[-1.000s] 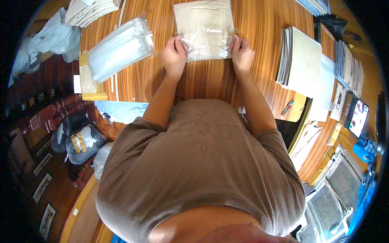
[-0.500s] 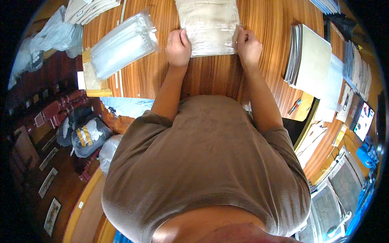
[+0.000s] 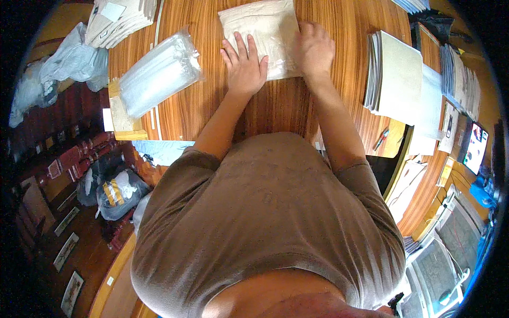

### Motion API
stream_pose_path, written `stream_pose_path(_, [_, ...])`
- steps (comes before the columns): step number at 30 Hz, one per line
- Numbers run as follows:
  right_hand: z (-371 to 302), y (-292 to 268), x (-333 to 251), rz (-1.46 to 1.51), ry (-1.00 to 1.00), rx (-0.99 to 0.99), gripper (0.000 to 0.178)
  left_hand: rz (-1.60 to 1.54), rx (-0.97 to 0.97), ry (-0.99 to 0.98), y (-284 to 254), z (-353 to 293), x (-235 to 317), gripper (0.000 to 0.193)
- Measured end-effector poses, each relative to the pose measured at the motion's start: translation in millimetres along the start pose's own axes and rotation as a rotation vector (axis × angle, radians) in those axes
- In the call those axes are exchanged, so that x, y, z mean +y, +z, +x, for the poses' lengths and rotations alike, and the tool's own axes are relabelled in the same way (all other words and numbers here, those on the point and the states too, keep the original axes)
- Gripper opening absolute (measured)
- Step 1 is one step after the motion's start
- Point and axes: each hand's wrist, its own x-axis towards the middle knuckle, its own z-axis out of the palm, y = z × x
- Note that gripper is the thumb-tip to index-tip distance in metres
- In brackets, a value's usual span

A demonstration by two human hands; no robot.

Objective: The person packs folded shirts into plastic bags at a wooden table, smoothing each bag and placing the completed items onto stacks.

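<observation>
A folded beige cloth in a clear plastic bag (image 3: 278,40) lies on the striped wooden table, slightly tilted. My left hand (image 3: 247,69) rests on its near left part, palm down, fingers spread. At the bag's right edge is my right hand (image 3: 316,50), its fingers curled and smeared by motion. Whether it grips the plastic cannot be made out. To the left of my left hand lies a thick bundle of clear plastic bags (image 3: 159,71).
A stack of thin, pale folded pieces (image 3: 397,77) stands on the right, with orange-handled pliers (image 3: 382,139) nearer me. Another beige stack (image 3: 119,24) sits at the far left. A lit phone (image 3: 475,148) lies at the right. Full plastic bags (image 3: 122,193) are on the floor.
My left hand has gone from pinching the bag's left edge to lying flat on it. The bag has turned a little and shifted left. My right hand has moved slightly left and away.
</observation>
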Motion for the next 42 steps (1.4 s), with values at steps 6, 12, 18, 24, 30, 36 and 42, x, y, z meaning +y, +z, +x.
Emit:
stream_pose_path(6, [5.6,59.7,-3.3,0.135,-0.090,-0.023,0.071,-0.046,-0.018,0.030,-1.2,4.2,-1.5,0.077])
stream_pose_path(12, [-6.3,2.3,32.2,-0.020,-0.222,0.230,0.065,-0.088,-0.242,0.517,-14.9,30.0,-40.0,0.073])
stream_pose_path(18, [-54.4,-6.8,21.7,0.023,-0.290,-0.161,0.051,0.053,-0.311,0.365,-38.8,47.2,6.2,0.072])
stream_pose_path(24, [-50.2,7.9,13.8,-0.001,-0.184,-0.125,0.073,0.115,-0.107,0.183,1.6,16.9,60.6,0.074])
stream_pose_path(30, [-50.3,17.4,14.8,-0.029,-0.162,-0.169,0.073,-0.026,-0.095,0.159,3.5,16.2,58.2,0.072])
stream_pose_path(36, [-50.8,15.8,12.4,-0.051,-0.151,-0.207,0.073,-0.041,-0.124,0.133,14.6,14.4,55.4,0.071])
stream_pose_path(42, [-53.5,16.9,18.0,0.011,-0.154,-0.218,0.075,-0.114,-0.127,0.140,8.0,14.2,54.8,0.069])
